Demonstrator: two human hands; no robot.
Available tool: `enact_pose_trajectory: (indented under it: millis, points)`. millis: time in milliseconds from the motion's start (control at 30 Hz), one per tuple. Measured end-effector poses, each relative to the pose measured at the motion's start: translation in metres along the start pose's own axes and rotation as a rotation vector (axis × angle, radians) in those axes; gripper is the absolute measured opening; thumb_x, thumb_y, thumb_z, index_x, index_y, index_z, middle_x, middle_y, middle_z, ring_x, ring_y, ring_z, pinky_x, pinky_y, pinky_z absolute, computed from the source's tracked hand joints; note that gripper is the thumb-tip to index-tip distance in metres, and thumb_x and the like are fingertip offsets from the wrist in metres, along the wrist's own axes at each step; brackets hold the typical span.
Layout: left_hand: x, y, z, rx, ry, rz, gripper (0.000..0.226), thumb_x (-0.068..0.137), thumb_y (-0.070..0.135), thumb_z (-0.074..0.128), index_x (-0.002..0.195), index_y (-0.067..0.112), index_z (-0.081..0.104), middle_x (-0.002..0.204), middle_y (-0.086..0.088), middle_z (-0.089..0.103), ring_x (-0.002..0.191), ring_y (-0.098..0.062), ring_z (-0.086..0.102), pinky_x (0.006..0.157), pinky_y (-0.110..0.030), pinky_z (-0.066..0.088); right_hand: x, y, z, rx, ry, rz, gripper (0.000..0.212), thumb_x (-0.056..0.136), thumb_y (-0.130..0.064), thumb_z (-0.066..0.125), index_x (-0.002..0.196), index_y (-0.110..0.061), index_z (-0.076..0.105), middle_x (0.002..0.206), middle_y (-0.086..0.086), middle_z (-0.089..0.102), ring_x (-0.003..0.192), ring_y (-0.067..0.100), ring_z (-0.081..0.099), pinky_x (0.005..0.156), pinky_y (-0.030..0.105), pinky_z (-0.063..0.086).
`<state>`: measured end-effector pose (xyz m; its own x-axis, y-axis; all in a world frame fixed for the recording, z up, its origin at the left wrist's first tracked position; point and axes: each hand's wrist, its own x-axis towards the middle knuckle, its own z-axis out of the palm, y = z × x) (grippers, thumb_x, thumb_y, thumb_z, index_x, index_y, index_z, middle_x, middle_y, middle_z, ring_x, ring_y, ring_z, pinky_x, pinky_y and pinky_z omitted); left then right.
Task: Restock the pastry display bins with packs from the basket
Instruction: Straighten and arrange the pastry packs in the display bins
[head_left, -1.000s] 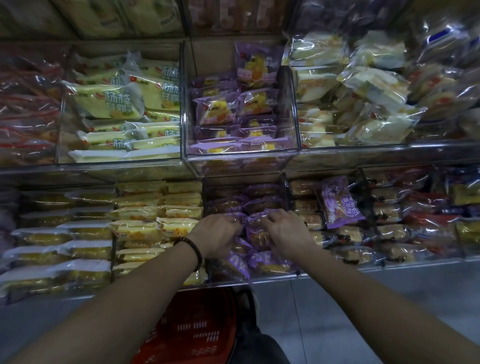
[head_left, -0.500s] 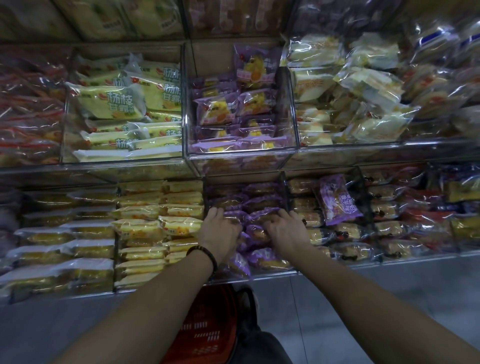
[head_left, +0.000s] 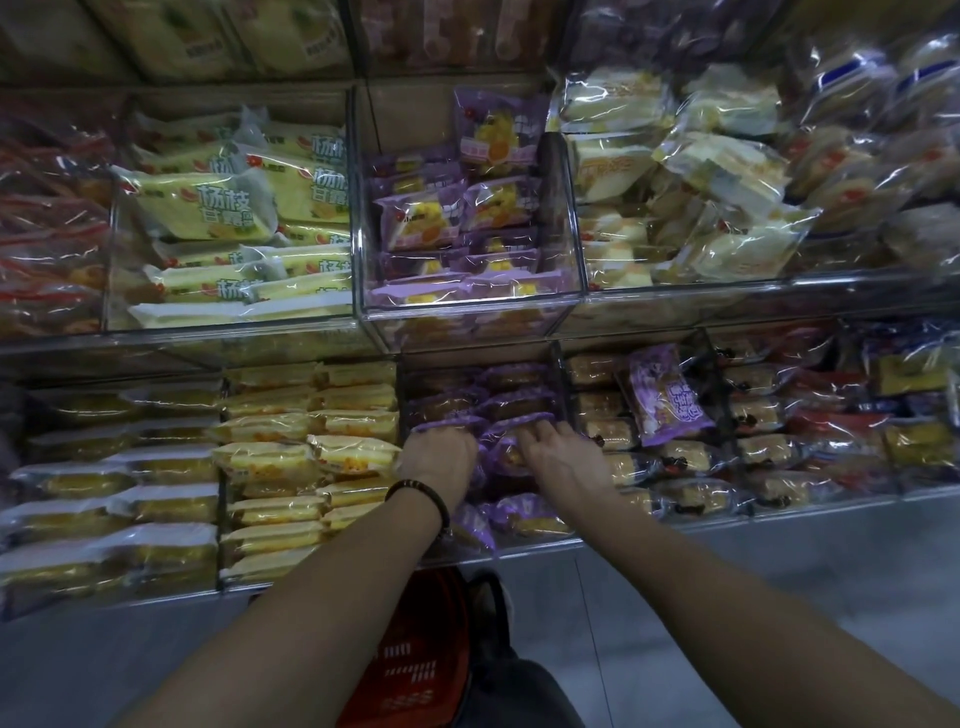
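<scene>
View from the head camera of a 2-tier pastry display. The upper shelf (head_left: 467, 338) carries clear bins: 1 of yellow-green packs (head_left: 223, 208), a middle bin (head_left: 470, 306) of purple packs with yellow print that is filled only partway up its clear wall, and heaped clear-wrapped cakes (head_left: 691, 171) to the right. The lower shelf (head_left: 571, 543) holds rows of yellow sandwich packs (head_left: 306, 467) on the left, the purple-pack bin (head_left: 480, 395) in the middle, and brown cake packs (head_left: 685, 457) on the right, with 1 stray purple pack (head_left: 667, 397) standing tilted among them.

The red basket (head_left: 410, 670) sits on the floor (head_left: 727, 597) below the shelf, between the forearms and mostly hidden; whether any packs remain in it cannot be told.

Both hands are inside the lower purple-pack bin. The left hand (head_left: 439, 460), with a dark bead bracelet (head_left: 421, 493) at the wrist, is curled palm-down over the purple packs (head_left: 511, 519) at the left of the bin; its fingers are buried among the wrappers, so the grip cannot be told. The right hand (head_left: 563, 457) lies flat with fingers spread narrowly, pressing on a purple pack (head_left: 506, 452) in the middle row and apparently not closed around it.

Judged progress: this bin looks nearly full and the step in hand seems to be settling packs into rows. Likely left: the stray purple pack, the part-filled upper bin, and whatever the basket holds.
</scene>
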<state>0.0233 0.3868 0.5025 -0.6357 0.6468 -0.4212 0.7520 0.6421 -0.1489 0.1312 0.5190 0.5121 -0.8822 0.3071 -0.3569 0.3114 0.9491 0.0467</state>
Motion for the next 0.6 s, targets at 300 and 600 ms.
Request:
enact_pose_trajectory:
  millis: [300, 600]
  points:
    - [0.003, -0.001, 0.006, 0.008, 0.045, 0.013, 0.023, 0.1, 0.02, 0.053, 0.116, 0.016, 0.07, 0.108, -0.004, 0.074, 0.097, -0.026, 0.073, 0.082, -0.038, 0.053, 0.011, -0.001, 0.013, 0.043, -0.036, -0.062, 0.055, 0.097, -0.037, 0.065, 0.142, -0.01, 0.048, 0.132, 0.015, 0.052, 0.123, 0.034, 0.05, 0.083, 0.043, 0.058]
    - [0.002, 0.006, 0.012, -0.091, -0.033, -0.069, 0.034, 0.093, 0.032, 0.066, 0.12, 0.013, 0.063, 0.107, -0.008, 0.069, 0.093, -0.03, 0.071, 0.084, -0.045, 0.061, 0.021, -0.01, 0.031, 0.033, -0.035, -0.008, 0.036, 0.094, -0.003, 0.061, 0.13, -0.005, 0.058, 0.129, 0.019, 0.048, 0.122, 0.037, 0.049, 0.077, 0.043, 0.063]
